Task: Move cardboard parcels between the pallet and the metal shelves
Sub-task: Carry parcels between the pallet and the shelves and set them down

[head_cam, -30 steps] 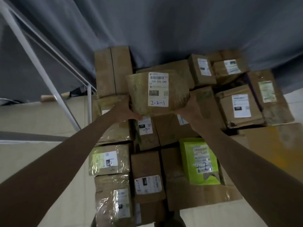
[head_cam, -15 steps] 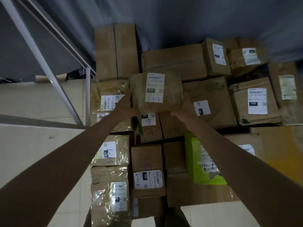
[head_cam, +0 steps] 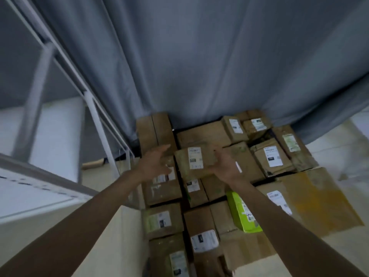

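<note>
A: Where's the parcel [head_cam: 194, 160]?
B: On the stack, 12 o'clock of the green box [head_cam: 242, 213].
A: Hands?
B: Left hand [head_cam: 154, 163], right hand [head_cam: 224, 166]: fingers spread, flanking it, gripping nothing. Looks like put-down. Next: pick another, shelves [head_cam: 46, 124] at 9.

Matt brown cardboard parcel [head_cam: 194, 160] with white paper label [head_cam: 195, 158], grey cloth curtain [head_cam: 199, 66], pale painted metal shelves [head_cam: 93, 108].

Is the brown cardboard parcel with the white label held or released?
Released: brown cardboard parcel rests on the pile; left hand and right hand are open beside it.
</note>
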